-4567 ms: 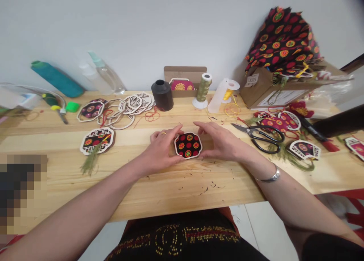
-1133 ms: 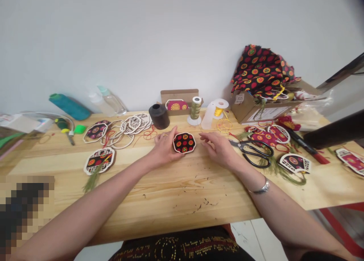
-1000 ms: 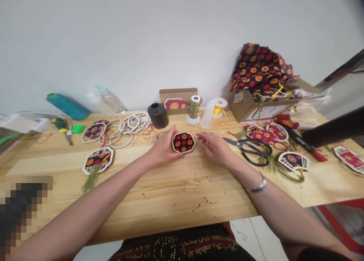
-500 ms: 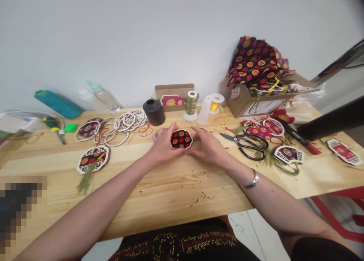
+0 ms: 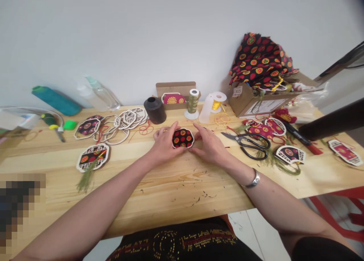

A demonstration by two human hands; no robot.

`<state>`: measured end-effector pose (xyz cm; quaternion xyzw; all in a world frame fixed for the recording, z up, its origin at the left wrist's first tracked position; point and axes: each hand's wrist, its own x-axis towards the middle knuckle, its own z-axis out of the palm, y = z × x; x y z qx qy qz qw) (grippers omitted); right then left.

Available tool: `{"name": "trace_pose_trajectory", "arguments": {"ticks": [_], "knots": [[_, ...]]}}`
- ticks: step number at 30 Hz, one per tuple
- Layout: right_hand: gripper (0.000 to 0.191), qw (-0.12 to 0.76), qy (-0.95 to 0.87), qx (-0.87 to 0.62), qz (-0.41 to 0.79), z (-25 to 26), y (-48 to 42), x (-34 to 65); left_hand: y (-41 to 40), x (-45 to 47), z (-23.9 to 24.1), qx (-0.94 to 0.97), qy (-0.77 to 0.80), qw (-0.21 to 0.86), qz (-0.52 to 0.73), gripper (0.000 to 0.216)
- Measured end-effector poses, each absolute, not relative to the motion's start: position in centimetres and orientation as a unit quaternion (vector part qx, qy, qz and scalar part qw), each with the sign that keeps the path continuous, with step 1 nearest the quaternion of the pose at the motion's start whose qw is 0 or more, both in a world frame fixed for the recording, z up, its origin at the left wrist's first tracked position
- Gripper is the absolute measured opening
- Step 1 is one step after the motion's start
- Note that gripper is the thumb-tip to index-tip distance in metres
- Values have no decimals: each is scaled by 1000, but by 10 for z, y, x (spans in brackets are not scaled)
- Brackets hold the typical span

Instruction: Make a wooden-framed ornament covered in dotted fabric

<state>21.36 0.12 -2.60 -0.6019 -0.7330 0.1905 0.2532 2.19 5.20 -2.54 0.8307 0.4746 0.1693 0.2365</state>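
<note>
A small lobed ornament [image 5: 182, 138] with a pale wooden rim, faced in black cloth with red and orange flower roundels, is held low over the middle of the table. My left hand [image 5: 166, 141] grips its left side, thumb along the lower edge and fingers behind the top. At the opposite side, the thumb and index finger of my right hand [image 5: 209, 143] curve around the right edge, the thumb at the lower corner. The remaining fingers of both hands are partly hidden. Black-handled scissors [image 5: 250, 143] lie right of my right hand.
Behind the hands stand a black thread cone [image 5: 155, 110], a green thread spool [image 5: 193, 103] and a yellow cord spool [image 5: 217, 100]. Cut-out wooden frames [image 5: 132, 119] and a tasselled ornament [image 5: 93, 157] lie left. A cardboard box [image 5: 247, 102] piled with patterned cloth [image 5: 260, 60] sits back right.
The view has shifted slightly. Both hands keep nearly the same place around the ornament, which seems tilted a little more.
</note>
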Motion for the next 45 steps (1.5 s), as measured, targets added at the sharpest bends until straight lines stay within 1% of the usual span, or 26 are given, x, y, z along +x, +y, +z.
{"name": "trace_pose_trajectory", "arguments": {"ticks": [8, 17, 20, 23, 25, 27, 30, 31, 35, 38, 41, 45], "knots": [[83, 272, -736, -592, 186, -30, 2, 215, 52, 22, -24, 835, 470, 240, 158, 87], [82, 264, -739, -592, 183, -30, 2, 214, 54, 21, -26, 832, 473, 247, 150, 87], [79, 268, -740, -589, 184, -29, 2, 214, 54, 19, -27, 832, 471, 249, 154, 86], [72, 263, -737, -594, 185, -28, 3, 214, 54, 18, -27, 827, 472, 258, 160, 85], [64, 259, -733, -607, 168, -26, 4, 215, 53, 17, -27, 824, 471, 265, 169, 85], [50, 255, -734, -614, 141, -22, 4, 216, 53, 16, -26, 823, 466, 270, 178, 85], [19, 242, -741, -616, 112, -12, 3, 217, 52, 15, -24, 823, 463, 272, 188, 82], [14, 236, -742, -618, 109, -9, 2, 218, 53, 15, -24, 822, 462, 272, 193, 80], [18, 211, -727, -647, 95, 5, 1, 224, 54, 14, -25, 807, 466, 279, 230, 73], [25, 217, -698, -678, 80, 15, 5, 235, 53, 13, -23, 791, 476, 271, 272, 67], [36, 247, -663, -704, 65, 29, 14, 249, 47, 11, -10, 793, 461, 249, 309, 59], [51, 305, -612, -729, 32, 53, 33, 265, 28, 6, 16, 812, 422, 271, 301, 47]]}}
